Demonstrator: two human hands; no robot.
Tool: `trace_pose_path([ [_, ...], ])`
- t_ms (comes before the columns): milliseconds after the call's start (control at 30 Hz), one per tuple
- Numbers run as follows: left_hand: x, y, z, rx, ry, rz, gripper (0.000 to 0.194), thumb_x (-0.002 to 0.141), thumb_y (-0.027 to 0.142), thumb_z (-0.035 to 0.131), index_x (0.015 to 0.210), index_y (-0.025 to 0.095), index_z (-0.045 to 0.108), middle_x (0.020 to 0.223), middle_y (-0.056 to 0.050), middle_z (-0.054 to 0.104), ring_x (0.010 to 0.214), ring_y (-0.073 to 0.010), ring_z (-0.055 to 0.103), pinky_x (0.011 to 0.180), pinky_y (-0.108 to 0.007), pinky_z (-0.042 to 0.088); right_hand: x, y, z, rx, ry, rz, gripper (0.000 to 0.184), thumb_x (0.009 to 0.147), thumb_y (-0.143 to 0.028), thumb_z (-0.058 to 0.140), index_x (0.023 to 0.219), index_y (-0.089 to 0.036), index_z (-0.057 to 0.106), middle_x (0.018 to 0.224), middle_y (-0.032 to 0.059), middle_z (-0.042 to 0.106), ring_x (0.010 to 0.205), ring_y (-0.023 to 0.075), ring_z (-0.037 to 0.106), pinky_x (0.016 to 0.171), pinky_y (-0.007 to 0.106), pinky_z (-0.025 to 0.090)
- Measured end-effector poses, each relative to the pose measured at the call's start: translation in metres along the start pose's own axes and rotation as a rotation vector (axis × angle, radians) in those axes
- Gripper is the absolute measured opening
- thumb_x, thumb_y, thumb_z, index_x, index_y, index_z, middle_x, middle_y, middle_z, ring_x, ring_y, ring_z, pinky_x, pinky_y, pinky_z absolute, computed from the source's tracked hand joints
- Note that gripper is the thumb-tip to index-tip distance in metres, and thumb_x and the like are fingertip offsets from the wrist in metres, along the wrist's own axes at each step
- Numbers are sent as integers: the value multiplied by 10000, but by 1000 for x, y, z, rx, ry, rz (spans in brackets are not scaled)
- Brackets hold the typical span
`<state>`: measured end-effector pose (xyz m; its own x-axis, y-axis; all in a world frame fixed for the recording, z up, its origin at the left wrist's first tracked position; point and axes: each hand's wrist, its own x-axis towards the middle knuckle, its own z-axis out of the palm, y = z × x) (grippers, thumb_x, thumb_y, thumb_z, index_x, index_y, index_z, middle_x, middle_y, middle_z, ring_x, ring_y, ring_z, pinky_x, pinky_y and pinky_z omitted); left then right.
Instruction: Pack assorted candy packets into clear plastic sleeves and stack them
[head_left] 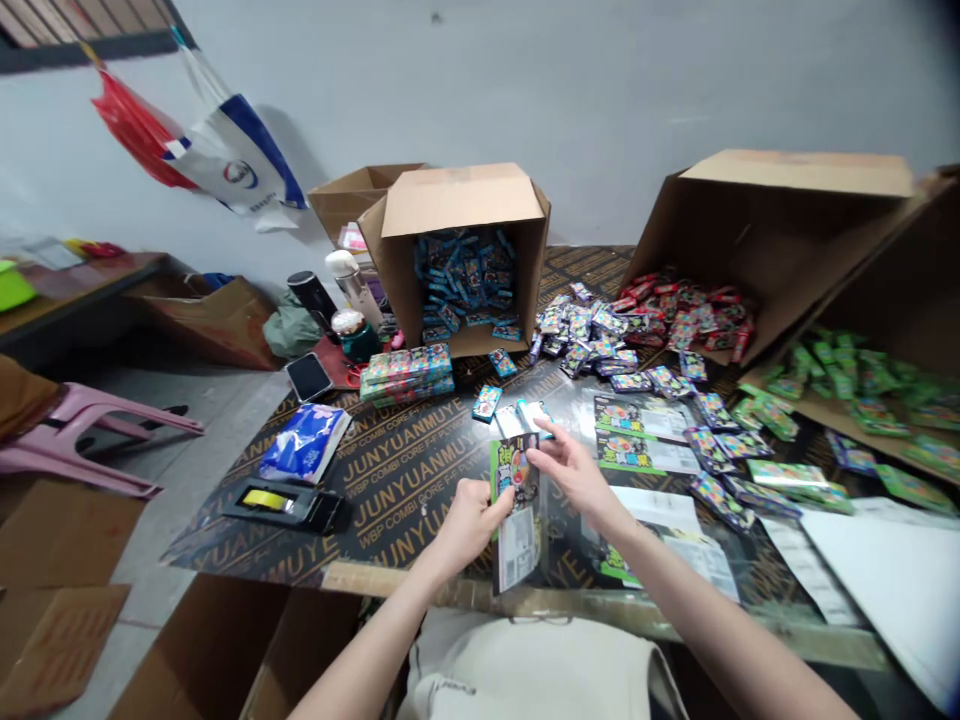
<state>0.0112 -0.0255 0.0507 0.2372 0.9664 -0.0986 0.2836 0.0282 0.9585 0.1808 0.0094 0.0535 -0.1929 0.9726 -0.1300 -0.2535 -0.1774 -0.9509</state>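
Note:
My left hand [471, 520] is closed on the side of a printed packet sleeve [517, 555], its thumb on the front. The sleeve is dark and green above, with a pale printed panel below, and stands upright over the table's near edge. At the sleeve's upper right edge, my right hand [574, 475] pinches with thumb and fingertips; its grip is partly hidden. Just beyond the fingers lie small blue-edged packets [487, 403], two of them with pale sides up. To the right are flat printed sleeves [645, 455] like the held one.
Cartons hold blue packets [469, 275], red packets [694, 310] and green packets [862, 375]. Loose purple packets [585, 325] spread between them. At left are stacked packets [409, 372], a phone [308, 377], a blue tissue pack [304, 442] and a tape dispenser [281, 503]. White paper [892, 570] covers the right corner.

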Motion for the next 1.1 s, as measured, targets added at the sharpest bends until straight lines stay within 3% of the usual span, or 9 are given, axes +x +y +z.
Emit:
trace_pose_path([
  [133, -5, 3, 16, -368, -37, -21, 327, 768, 447, 517, 756, 139, 625, 663, -14, 572, 670, -151, 508, 647, -239, 384, 3, -4, 13, 264, 189, -31, 350, 608, -338, 747, 877, -204, 567, 687, -25, 590, 634, 124, 561, 616, 236, 456],
  [233, -12, 3, 26, -823, -205, -202, 486, 741, 543, 483, 979, 142, 617, 847, -83, 646, 831, -217, 576, 767, -313, 421, 5, -9, 18, 392, 279, -62, 341, 582, -335, 767, 820, -201, 564, 721, -10, 605, 637, 130, 563, 611, 242, 464],
  [300, -13, 3, 27, -957, -266, -296, 559, 692, 577, 517, 1009, 126, 610, 897, -115, 653, 858, -238, 591, 787, -338, 429, 5, -12, 16, 370, 243, -48, 309, 601, -355, 756, 788, -189, 574, 720, 3, 614, 622, 133, 563, 585, 242, 459],
  [433, -9, 1, 19, -887, -199, -267, 521, 610, 446, 673, 1028, 146, 594, 995, -105, 641, 886, -228, 590, 793, -319, 432, 6, -11, 3, 207, 101, 53, 284, 637, -383, 731, 742, -156, 597, 711, 20, 628, 596, 131, 569, 570, 241, 450],
  [600, -7, -3, 17, -670, -165, -238, 379, 649, 347, 673, 937, 106, 624, 895, -101, 656, 775, -179, 585, 712, -270, 437, 6, -10, -9, 28, -47, 79, 291, 680, -408, 683, 729, -134, 600, 707, 35, 638, 630, 151, 588, 632, 281, 462],
  [767, -11, 1, 12, -868, -298, -308, 532, 732, 512, 511, 1012, 71, 612, 1015, -160, 629, 843, -221, 590, 776, -327, 447, 7, -16, -12, -23, -142, 54, 289, 718, -435, 629, 807, -169, 560, 716, 18, 617, 619, 153, 573, 645, 312, 464],
  [867, -11, 0, 3, -967, -344, -272, 582, 754, 533, 444, 1061, 62, 595, 1111, -177, 586, 938, -244, 563, 832, -343, 429, 6, -23, -13, -180, 109, -163, 470, 662, -364, 696, 1061, -234, 483, 896, 24, 606, 773, 180, 572, 750, 349, 449],
  [967, -13, -3, -1, -891, -333, -233, 505, 738, 464, 515, 1061, 85, 598, 1121, -158, 583, 950, -234, 550, 814, -316, 425, 3, -31, -13, -408, 387, -468, 547, 625, -300, 733, 1109, -254, 482, 982, 32, 569, 895, 197, 530, 846, 347, 398],
  [1100, -15, -3, 1, -821, -328, -269, 502, 695, 430, 578, 1106, 142, 577, 1085, -112, 604, 931, -219, 549, 788, -295, 414, 4, -38, -14, -537, 56, -448, 326, 657, -311, 718, 949, -234, 595, 772, 2, 584, 747, 187, 534, 738, 314, 408],
])
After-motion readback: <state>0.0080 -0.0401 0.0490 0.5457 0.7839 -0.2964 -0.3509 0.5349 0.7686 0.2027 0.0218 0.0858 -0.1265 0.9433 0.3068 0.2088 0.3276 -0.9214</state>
